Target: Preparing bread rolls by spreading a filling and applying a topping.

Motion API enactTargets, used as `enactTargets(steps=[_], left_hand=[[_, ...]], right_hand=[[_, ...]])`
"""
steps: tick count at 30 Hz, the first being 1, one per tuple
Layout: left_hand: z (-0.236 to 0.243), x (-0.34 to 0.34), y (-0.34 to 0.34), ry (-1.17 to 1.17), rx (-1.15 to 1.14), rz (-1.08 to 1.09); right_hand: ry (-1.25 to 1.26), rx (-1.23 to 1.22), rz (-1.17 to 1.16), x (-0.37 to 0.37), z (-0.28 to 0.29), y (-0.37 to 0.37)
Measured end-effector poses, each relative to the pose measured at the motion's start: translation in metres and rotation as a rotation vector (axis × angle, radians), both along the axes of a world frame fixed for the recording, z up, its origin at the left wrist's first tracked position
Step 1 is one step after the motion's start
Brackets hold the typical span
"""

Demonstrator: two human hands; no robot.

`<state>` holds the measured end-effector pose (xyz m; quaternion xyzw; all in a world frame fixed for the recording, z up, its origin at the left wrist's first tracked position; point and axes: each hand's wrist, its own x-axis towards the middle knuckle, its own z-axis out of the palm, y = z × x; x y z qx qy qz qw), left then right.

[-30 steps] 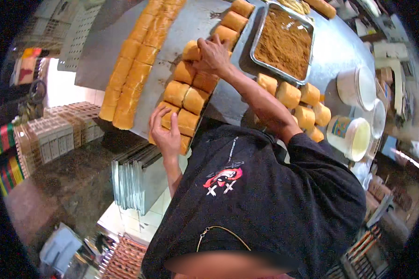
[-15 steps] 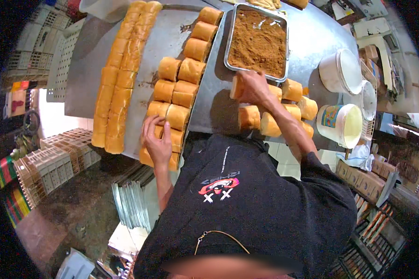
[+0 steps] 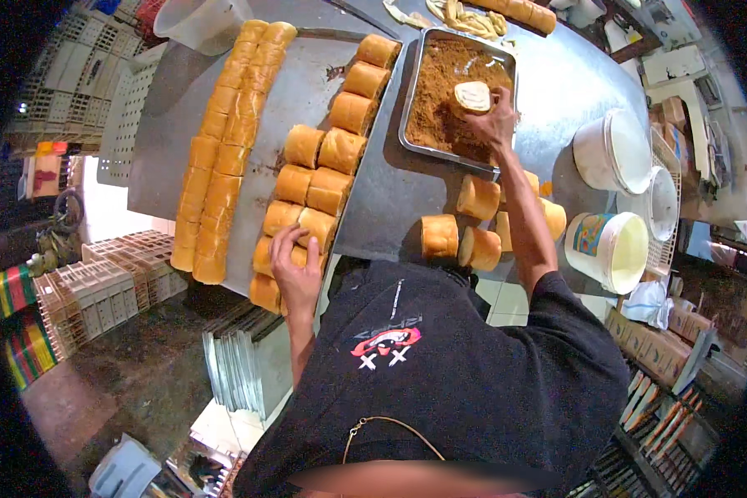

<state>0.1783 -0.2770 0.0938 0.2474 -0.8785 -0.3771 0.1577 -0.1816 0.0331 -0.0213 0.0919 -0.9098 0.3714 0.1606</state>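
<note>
**Bread piece at the crumb tray**

The right hand [image 3: 494,120] grips one bread piece [image 3: 472,97] at the upper right of the frame, a pale face turned up, over the brown crumbs [image 3: 433,87] in the metal tray [image 3: 450,156]. Whether it touches them cannot be told. The step in hand looks like coating that piece; the next move would seem to call for turning or pressing its pale face into the crumbs — firmly, without crushing. The left hand [image 3: 297,274], fingers slightly spread, rests on the bread row [image 3: 328,191] mid-frame — apparently gripping nothing.
</note>
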Motion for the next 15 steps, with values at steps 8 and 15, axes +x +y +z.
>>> enactTargets(steps=[8,15], left_hand=[[0.003,-0.002,-0.001,0.015,0.021,0.046],[-0.007,0.018,-0.006,0.005,-0.010,0.089]], right_hand=[[-0.305,0.585,0.063,-0.009,0.078,-0.031],[-0.217,0.251,0.171,-0.012,0.074,-0.021]])
